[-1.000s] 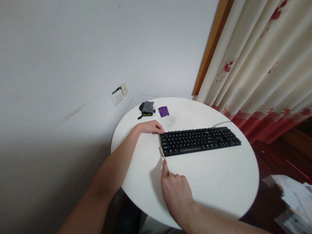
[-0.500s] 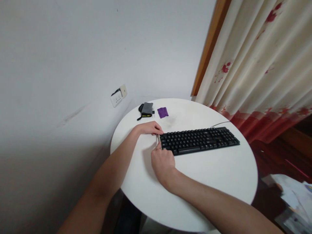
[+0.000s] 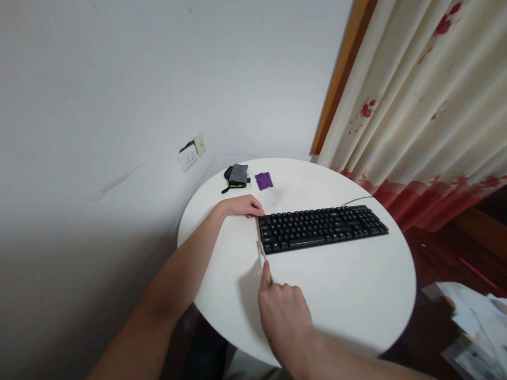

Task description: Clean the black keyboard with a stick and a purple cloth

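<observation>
Keyboard [image 3: 322, 229], towards two o'clock on tabletop [image 3: 340, 301]: left hand [image 3: 246, 206], grip unclear, at its ten-o'clock corner; right hand [image 3: 285, 311] pinches a pale stick [image 3: 263, 252] by its eight-o'clock corner, seemingly edge work, next calling for steady bracing.

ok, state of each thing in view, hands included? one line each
Keyboard: flat on the table, keys up
Left hand: fingers bent, at the keyboard's far left corner
Right hand: closed around the thin tool, index finger extended
Thin tool: held, tip beside keyboard's left edge, contact unclear
Grey cloth: folded
Purple piece: lying on the table
Curtain: hanging in folds
</observation>
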Motion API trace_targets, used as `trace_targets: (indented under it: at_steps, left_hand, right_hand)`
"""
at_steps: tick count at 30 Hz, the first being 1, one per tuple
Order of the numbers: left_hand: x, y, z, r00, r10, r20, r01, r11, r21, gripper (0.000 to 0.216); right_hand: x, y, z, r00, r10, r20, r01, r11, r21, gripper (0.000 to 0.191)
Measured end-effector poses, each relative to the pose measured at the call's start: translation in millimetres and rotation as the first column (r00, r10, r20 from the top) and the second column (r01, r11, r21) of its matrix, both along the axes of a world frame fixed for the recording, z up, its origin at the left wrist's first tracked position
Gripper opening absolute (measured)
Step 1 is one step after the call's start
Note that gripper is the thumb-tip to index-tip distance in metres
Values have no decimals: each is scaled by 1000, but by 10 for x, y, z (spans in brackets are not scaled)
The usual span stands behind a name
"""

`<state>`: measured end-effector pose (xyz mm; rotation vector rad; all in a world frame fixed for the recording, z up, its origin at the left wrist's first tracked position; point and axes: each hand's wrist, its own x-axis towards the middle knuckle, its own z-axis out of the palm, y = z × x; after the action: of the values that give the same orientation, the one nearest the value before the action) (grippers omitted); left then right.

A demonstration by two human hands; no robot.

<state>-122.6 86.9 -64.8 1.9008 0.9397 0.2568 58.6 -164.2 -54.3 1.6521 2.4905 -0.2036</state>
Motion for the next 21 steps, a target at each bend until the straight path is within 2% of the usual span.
trace_targets:
  at_steps: [8,12,17,21]
  left_hand:
    - [-14,23,3,999,-33,-20,33,999,30,35]
    - [0,2,30,999,-28,-23,28,999,22,40]
    - [-10,9,35,998,-55,-29,57,997,60,42]
    - [-41,38,8,994,-102,-44,106,989,106,41]
  right_hand:
    - [253,-262,76,1000,-9,9,10,998,-55,65]
    - [476,-277,117,1000,-22,19,23,997,-68,71]
    - [608,112,170,989,-141,-51,143,989,33,66]
    - [487,550,151,952,-166,-258,180,983,32,57]
